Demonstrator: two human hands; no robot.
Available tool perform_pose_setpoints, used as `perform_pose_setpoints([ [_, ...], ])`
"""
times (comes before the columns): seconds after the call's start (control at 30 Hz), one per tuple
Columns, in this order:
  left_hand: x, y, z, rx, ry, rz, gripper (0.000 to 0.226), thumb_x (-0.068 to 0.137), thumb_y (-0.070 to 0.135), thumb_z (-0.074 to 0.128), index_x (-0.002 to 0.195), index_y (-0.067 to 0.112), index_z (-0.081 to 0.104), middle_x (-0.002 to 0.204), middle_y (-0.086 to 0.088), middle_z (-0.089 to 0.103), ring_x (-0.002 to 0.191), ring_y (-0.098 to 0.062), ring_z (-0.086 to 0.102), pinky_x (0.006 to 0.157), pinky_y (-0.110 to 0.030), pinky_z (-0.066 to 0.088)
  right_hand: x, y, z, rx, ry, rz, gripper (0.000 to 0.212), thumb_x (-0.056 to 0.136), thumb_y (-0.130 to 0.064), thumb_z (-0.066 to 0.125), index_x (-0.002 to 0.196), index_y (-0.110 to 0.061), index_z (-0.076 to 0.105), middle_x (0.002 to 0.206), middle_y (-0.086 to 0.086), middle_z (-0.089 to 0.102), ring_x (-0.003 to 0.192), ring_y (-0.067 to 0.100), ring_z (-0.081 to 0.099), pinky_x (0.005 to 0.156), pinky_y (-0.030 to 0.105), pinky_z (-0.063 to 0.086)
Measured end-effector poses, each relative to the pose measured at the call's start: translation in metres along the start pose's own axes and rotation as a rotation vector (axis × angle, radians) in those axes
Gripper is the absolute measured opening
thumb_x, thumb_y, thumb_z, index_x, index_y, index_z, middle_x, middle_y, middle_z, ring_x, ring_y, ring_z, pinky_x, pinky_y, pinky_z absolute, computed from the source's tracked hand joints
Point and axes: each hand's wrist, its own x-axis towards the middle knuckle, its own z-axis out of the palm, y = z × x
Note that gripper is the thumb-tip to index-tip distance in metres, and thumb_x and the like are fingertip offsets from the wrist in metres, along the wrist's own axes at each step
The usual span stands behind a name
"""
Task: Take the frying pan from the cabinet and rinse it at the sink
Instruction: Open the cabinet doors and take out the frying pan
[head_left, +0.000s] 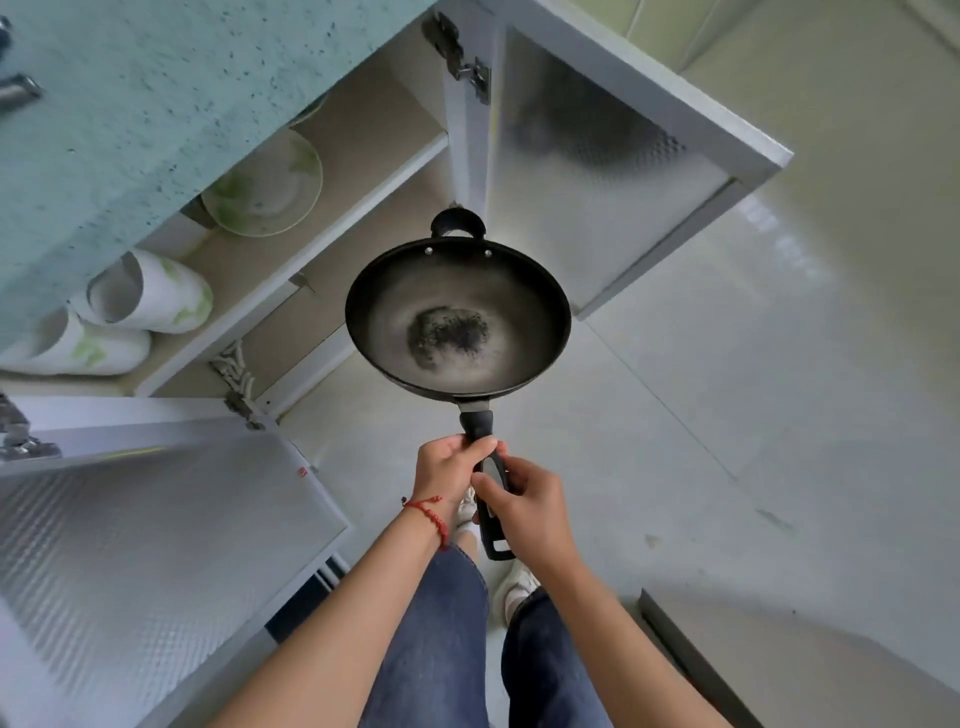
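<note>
**Frying pan held in 2 hands before the open cabinet**

The frying pan is in the air outside the cabinet, level and mouth-up above the pale tiled floor, with its long black handle pointing back toward the person. The left hand closes its grip on the handle near the pan; the right hand closes its grip just behind it, further down the handle. The fingers of both hands cover the middle of the handle, so only its neck and its looped end show. A dark, rough patch sits at the centre of the pan's grey interior; what it consists of cannot be told. A small loop handle stands on the far rim.

A red cord bracelet circles the left wrist. The speckled teal worktop overhangs the cabinet and hides the upper part of its interior. Below its edge, a green-patterned plate and 2 white bowls lying on their sides are partly visible on the shelves; a further bowl is cut off at the left edge. 2 cabinet doors with frosted, textured panels stand open: 1 at the upper right, 1 at the lower left. Blue jeans and pale shoes appear below the arms, the shoes largely hidden by the hands and the handle.
</note>
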Motion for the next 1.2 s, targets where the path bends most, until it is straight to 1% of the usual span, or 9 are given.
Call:
perform_pose_setpoints([
  [0.1, -0.024, -0.017, 0.013, 0.072, -0.039, 0.005, 0.015, 0.078, 0.006, 0.063, 0.065, 0.008, 0.072, 0.071, -0.01, 0.071, 0.075, -0.027, 0.065, 0.078, -0.038, 0.055, -0.029, 0.013, -0.016, 0.05, 0.038, 0.007, 0.012, 0.074, -0.016, 0.063, 0.068, -0.006, 0.06, 0.057, 0.007, 0.055, 0.057, 0.025, 0.054, 0.058, 0.043, 0.05],
  [0.3, -0.072, -0.054, 0.054, 0.18, -0.106, 0.009, 0.018, 0.078, 0.004, 0.062, 0.062, 0.008, 0.071, 0.067, -0.009, 0.07, 0.074, -0.028, 0.063, 0.078, -0.039, 0.054, -0.084, 0.044, -0.059, 0.141, 0.143, 0.017, 0.013, 0.072, -0.017, 0.061, 0.071, -0.005, 0.063, 0.058, 0.008, 0.058, 0.056, 0.026, 0.057, 0.053, 0.034, 0.048],
  [0.47, -0.109, -0.085, 0.095, 0.26, -0.213, -0.029, 0.022, 0.079, 0.001, 0.061, 0.061, 0.008, 0.069, 0.058, -0.001, 0.07, 0.065, -0.023, 0.064, 0.071, -0.034, 0.056, -0.129, 0.069, -0.097, 0.183, 0.262, 0.047, 0.014, 0.071, -0.022, 0.061, 0.071, -0.008, 0.064, 0.056, 0.004, 0.06, 0.055, 0.025, 0.059, 0.055, 0.04, 0.051],
  [0.6, -0.128, -0.095, 0.126, 0.361, -0.3, -0.042, 0.019, 0.077, 0.003, 0.063, 0.06, 0.007, 0.071, 0.058, -0.004, 0.07, 0.069, -0.027, 0.064, 0.079, -0.04, 0.054, -0.154, 0.071, -0.125, 0.256, 0.372, 0.042, 0.009, 0.078, -0.009, 0.062, 0.069, -0.007, 0.063, 0.051, 0.0, 0.057, 0.047, 0.014, 0.058, 0.049, 0.026, 0.046],
  [0.67, -0.134, -0.095, 0.142, 0.414, -0.343, -0.041, 0.019, 0.077, 0.002, 0.063, 0.06, 0.007, 0.071, 0.058, -0.004, 0.07, 0.067, -0.026, 0.064, 0.076, -0.038, 0.055, -0.162, 0.07, -0.137, 0.315, 0.425, 0.048, 0.009, 0.079, -0.007, 0.061, 0.071, -0.005, 0.063, 0.052, 0.001, 0.057, 0.046, 0.013, 0.058, 0.048, 0.024, 0.047],
  [0.9, -0.145, -0.064, 0.2, 0.59, -0.488, 0.023, 0.021, 0.075, 0.0, 0.064, 0.057, 0.009, 0.07, 0.061, -0.008, 0.068, 0.065, -0.026, 0.062, 0.076, -0.038, 0.054, -0.159, 0.051, -0.168, 0.433, 0.63, 0.033, 0.013, 0.069, -0.026, 0.064, 0.071, -0.013, 0.064, 0.06, 0.012, 0.06, 0.058, 0.027, 0.058, 0.058, 0.046, 0.052],
  [1.0, -0.141, -0.042, 0.227, 0.654, -0.559, 0.068, 0.021, 0.074, 0.001, 0.064, 0.056, 0.01, 0.07, 0.057, -0.003, 0.068, 0.064, -0.024, 0.061, 0.072, -0.033, 0.053, -0.149, 0.033, -0.184, 0.478, 0.699, -0.014, 0.011, 0.07, -0.024, 0.063, 0.07, -0.014, 0.063, 0.059, 0.013, 0.057, 0.056, 0.027, 0.056, 0.056, 0.044, 0.05],
  [1.07, -0.141, -0.027, 0.248, 0.677, -0.59, 0.092, 0.009, 0.071, 0.004, 0.068, 0.062, 0.003, 0.07, 0.063, -0.01, 0.068, 0.067, -0.026, 0.061, 0.075, -0.036, 0.053, -0.142, 0.019, -0.199, 0.506, 0.724, -0.039, 0.006, 0.073, -0.019, 0.064, 0.07, -0.013, 0.063, 0.058, 0.013, 0.056, 0.055, 0.028, 0.057, 0.055, 0.039, 0.048],
  [1.2, -0.142, -0.001, 0.297, 0.684, -0.62, 0.136, 0.016, 0.066, 0.008, 0.07, 0.073, -0.007, 0.068, 0.08, -0.021, 0.064, 0.072, -0.028, 0.059, 0.079, -0.042, 0.051, -0.127, -0.007, -0.241, 0.554, 0.758, -0.093, 0.005, 0.078, -0.008, 0.063, 0.074, -0.006, 0.063, 0.06, 0.014, 0.057, 0.057, 0.03, 0.059, 0.055, 0.04, 0.051],
])
